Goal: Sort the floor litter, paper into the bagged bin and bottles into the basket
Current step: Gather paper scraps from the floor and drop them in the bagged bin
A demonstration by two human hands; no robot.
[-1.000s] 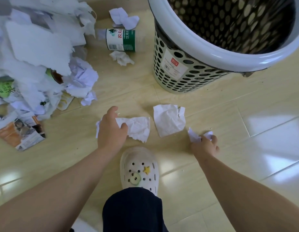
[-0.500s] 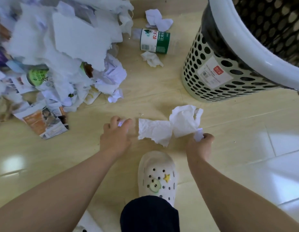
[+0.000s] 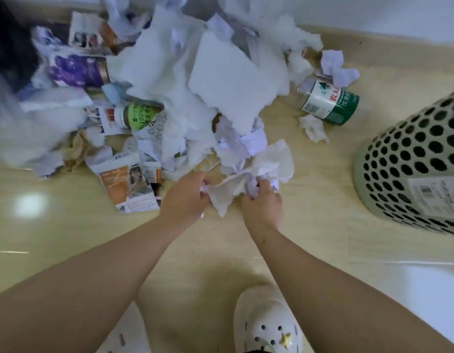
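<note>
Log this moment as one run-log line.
step: gathering paper | left hand: grips crumpled paper | right hand: grips crumpled paper | green-label bottle: on floor, untouched | perforated bin: right of hands, apart

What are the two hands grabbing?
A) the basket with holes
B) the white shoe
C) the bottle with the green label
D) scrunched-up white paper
D: the left hand and the right hand both curl round the scrunched-up white paper on the floor, while the bottle with the green label lies apart from them, nearer the basket with holes.
</note>
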